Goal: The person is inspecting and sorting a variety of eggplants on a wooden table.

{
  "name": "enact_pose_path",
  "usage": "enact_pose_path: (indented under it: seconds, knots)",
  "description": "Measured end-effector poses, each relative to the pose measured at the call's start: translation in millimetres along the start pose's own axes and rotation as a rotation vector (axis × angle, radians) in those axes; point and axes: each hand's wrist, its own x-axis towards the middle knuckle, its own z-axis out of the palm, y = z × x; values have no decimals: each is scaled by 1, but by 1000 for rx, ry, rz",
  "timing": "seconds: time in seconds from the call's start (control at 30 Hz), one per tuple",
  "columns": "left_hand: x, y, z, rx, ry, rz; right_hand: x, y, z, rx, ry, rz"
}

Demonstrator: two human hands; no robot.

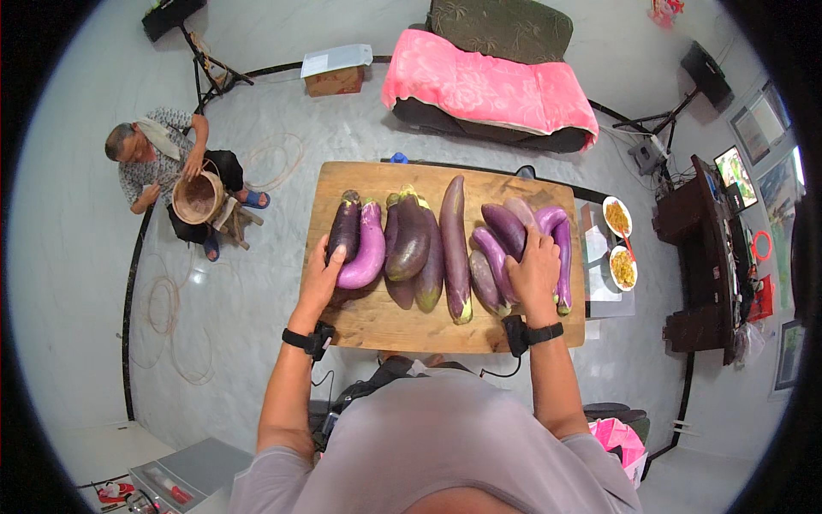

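Several eggplants lie in a row across a wooden table. At the left end, my left hand (318, 278) grips the lower end of a dark eggplant (345, 224), thumb on top. Against it curves a bright purple eggplant (370, 247). A tight group of dark eggplants (408, 244) comes after, then one long upright eggplant (455, 240). My right hand (535, 272) is closed over the mixed bunch on the right, partly covering it. Beside its fingers are a plump eggplant (503, 224) and a bent purple eggplant (562, 257); which one it grips is partly hidden.
The wooden table (342, 182) stands before me. Two bowls of food (616, 218) sit on a side surface at right. A seated person (163, 163) at left holds a round basket (198, 197). A pink-covered couch (488, 90) is behind; a dark desk (702, 257) stands far right.
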Motion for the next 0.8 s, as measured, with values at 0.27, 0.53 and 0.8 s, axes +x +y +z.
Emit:
enact_pose_path:
  seconds: [0.27, 0.53, 0.8]
  knots:
    - [-5, 3, -2, 88, 8, -46, 9, -11, -24, 154, -34, 76]
    - [-9, -4, -2, -83, 19, -120, 8, -87, -65, 963, 132, -393]
    - [-18, -4, 11, 300, 91, 112, 17, -138, -3, 621, 55, -908]
